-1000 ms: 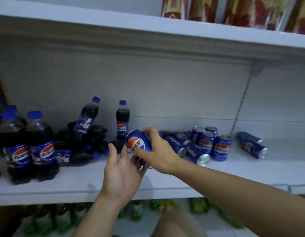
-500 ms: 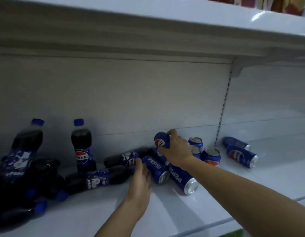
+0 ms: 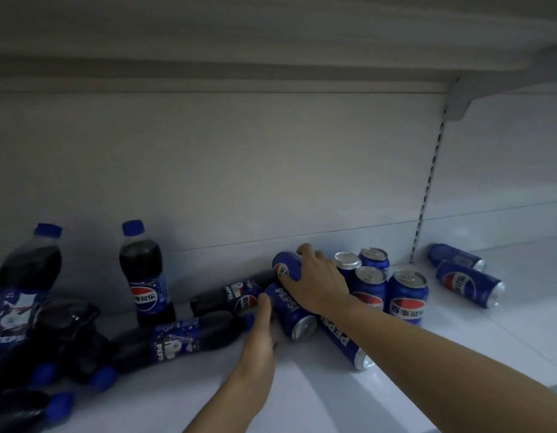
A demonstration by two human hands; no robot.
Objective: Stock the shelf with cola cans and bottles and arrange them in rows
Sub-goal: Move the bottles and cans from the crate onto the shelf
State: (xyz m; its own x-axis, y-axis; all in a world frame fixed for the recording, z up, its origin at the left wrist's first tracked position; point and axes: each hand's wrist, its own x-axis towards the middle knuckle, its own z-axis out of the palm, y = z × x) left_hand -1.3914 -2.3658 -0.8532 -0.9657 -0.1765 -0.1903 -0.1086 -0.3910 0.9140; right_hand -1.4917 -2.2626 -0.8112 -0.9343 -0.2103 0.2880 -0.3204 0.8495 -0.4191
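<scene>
Right hand (image 3: 318, 284) grips a can (image 3: 286, 265) just left of the standing cans (image 3: 408, 296) on the shelf (image 3: 333, 401). Left hand (image 3: 261, 331) touches a lying can (image 3: 291, 312) left of them; fingers hidden, grip unclear.

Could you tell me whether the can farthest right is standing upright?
No, that can lies on its side on the shelf.

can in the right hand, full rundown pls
The can is blue metal with a red, white and blue round logo with printed characters. The right hand grips it from above, covering its right part. It is tilted near the back wall, just above a lying can; contact between them is unclear.
</scene>
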